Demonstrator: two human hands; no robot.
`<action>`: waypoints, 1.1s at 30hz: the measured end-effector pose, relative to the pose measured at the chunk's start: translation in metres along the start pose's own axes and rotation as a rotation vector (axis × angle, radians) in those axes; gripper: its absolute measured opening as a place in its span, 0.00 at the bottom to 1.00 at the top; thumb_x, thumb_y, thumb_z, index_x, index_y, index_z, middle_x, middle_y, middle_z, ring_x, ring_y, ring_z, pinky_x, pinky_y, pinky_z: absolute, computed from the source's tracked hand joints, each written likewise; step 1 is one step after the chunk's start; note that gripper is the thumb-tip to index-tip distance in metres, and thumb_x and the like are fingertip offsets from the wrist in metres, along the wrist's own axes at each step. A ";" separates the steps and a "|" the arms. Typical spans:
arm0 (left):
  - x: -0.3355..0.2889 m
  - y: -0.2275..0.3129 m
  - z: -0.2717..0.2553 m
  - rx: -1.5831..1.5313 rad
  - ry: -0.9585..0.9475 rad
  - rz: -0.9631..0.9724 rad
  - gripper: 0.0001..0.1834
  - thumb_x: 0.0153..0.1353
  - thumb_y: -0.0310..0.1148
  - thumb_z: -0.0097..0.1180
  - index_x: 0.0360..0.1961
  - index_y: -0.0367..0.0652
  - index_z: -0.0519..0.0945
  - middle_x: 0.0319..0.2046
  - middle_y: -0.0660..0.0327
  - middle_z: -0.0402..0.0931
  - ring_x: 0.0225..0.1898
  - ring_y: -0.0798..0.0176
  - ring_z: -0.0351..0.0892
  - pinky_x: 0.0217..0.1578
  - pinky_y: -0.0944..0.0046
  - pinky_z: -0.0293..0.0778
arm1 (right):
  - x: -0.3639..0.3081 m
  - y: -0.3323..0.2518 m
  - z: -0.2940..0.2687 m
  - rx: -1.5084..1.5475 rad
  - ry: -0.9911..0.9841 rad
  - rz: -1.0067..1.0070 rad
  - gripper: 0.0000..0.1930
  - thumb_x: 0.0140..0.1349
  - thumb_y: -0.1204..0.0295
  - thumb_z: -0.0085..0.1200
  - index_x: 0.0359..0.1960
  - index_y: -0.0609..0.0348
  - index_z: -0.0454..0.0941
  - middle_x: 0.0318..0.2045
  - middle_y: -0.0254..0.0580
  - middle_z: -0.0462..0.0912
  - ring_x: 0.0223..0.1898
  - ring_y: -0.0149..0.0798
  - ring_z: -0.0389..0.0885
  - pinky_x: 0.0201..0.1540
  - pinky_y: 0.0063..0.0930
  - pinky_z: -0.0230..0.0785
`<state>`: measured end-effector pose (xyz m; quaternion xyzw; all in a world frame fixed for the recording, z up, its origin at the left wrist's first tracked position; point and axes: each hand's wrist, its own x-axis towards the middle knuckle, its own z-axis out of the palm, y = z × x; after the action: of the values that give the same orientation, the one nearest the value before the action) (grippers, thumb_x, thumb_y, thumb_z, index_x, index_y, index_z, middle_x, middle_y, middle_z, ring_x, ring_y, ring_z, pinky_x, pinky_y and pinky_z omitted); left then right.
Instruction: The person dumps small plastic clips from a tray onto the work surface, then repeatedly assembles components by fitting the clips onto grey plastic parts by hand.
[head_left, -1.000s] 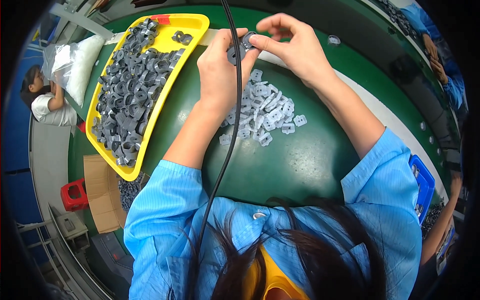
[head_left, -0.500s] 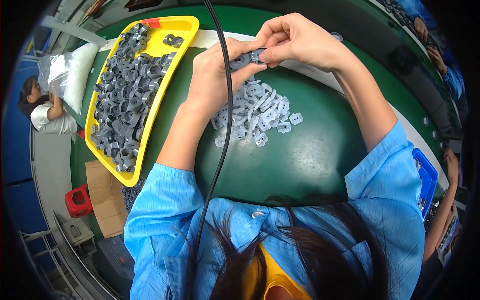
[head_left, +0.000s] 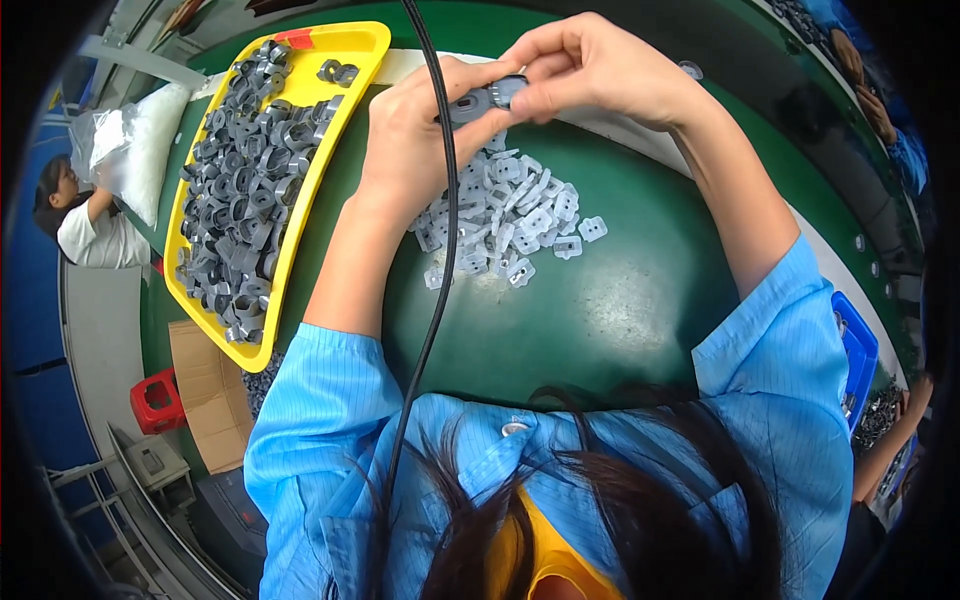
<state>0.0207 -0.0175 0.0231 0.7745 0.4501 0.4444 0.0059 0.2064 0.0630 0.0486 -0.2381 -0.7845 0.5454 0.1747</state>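
Note:
My left hand (head_left: pixel 415 135) and my right hand (head_left: pixel 590 70) meet above the green table (head_left: pixel 600 310), both pinching a small dark grey plastic part (head_left: pixel 478 100) between their fingertips. Just below them lies a pile of small light grey flat pieces (head_left: pixel 505 215). To the left, a long yellow tray (head_left: pixel 345 110) holds several dark grey plastic parts (head_left: pixel 245 190). A black cable (head_left: pixel 440 250) hangs across my left forearm. My blue sleeves and dark hair fill the lower edge.
A clear plastic bag of white pieces (head_left: pixel 125 150) lies beyond the tray. Another person in a white top (head_left: pixel 85 225) sits at far left. A cardboard box (head_left: pixel 210 395) and red crate (head_left: pixel 155 400) stand on the floor. A blue bin (head_left: pixel 855 350) sits at right.
Both hands, still together on the dark part, have shifted slightly up and to the right as the view moved. The fingers have turned the part between them.

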 end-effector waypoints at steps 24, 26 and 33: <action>0.001 0.008 -0.001 0.020 0.128 -0.013 0.19 0.41 0.28 0.70 0.39 0.42 0.81 0.29 0.59 0.79 0.29 0.62 0.79 0.31 0.67 0.74 | 0.003 0.017 -0.001 0.312 0.155 0.040 0.17 0.56 0.71 0.59 0.46 0.64 0.78 0.34 0.41 0.83 0.34 0.29 0.82 0.43 0.19 0.74; 0.000 0.005 -0.001 0.017 0.170 0.017 0.19 0.41 0.27 0.70 0.38 0.42 0.81 0.29 0.59 0.79 0.29 0.62 0.79 0.31 0.67 0.74 | 0.003 0.019 -0.002 0.490 0.139 0.062 0.17 0.56 0.70 0.59 0.46 0.63 0.78 0.35 0.41 0.83 0.35 0.31 0.82 0.45 0.19 0.74; 0.000 0.008 0.001 0.070 0.097 0.028 0.18 0.42 0.27 0.70 0.38 0.42 0.81 0.29 0.60 0.79 0.29 0.61 0.79 0.30 0.67 0.75 | 0.002 0.014 0.001 0.296 0.104 0.107 0.10 0.56 0.73 0.58 0.39 0.63 0.79 0.32 0.39 0.82 0.34 0.29 0.82 0.42 0.19 0.75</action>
<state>0.0273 -0.0219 0.0260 0.7580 0.4543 0.4654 -0.0491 0.2071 0.0674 0.0350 -0.2792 -0.6717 0.6504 0.2187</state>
